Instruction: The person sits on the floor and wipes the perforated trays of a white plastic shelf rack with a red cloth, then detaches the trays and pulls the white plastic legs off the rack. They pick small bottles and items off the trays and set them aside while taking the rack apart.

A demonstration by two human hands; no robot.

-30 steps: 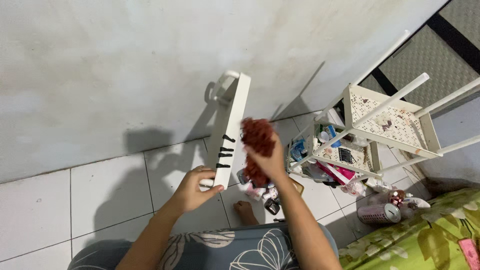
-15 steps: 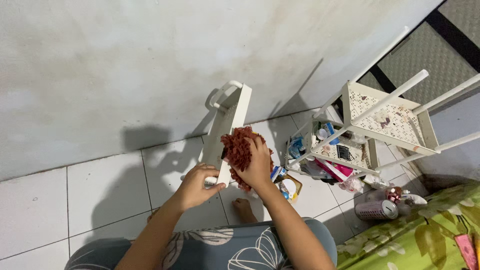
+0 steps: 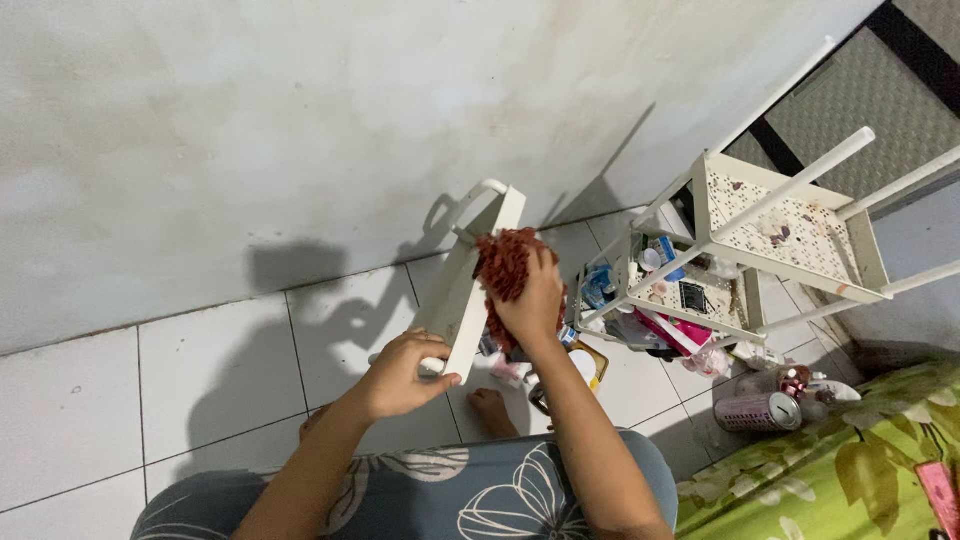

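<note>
Gripping the white tray point(image 3: 470, 290) at its near end, the left hand point(image 3: 405, 370) holds it on edge above the floor point(image 3: 200, 370) — long axis running away — while the right hand point(image 3: 530, 300) clutches a red cloth point(image 3: 503, 262) against its right face

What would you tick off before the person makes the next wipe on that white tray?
1. Left hand grips the lower end of the white tray: ok.
2. Right hand holds the reddish-brown cloth against the tray: ok.
3. Tray held off the tiled floor, tilted on edge: ok.
4. Nothing lying in the tray that might fall out: cannot tell, its inner face is turned away.
5. Room around the feet: not ok, small bottles and jars are scattered below the tray.
6. White shelf rack stands apart from the tray: ok.
</note>
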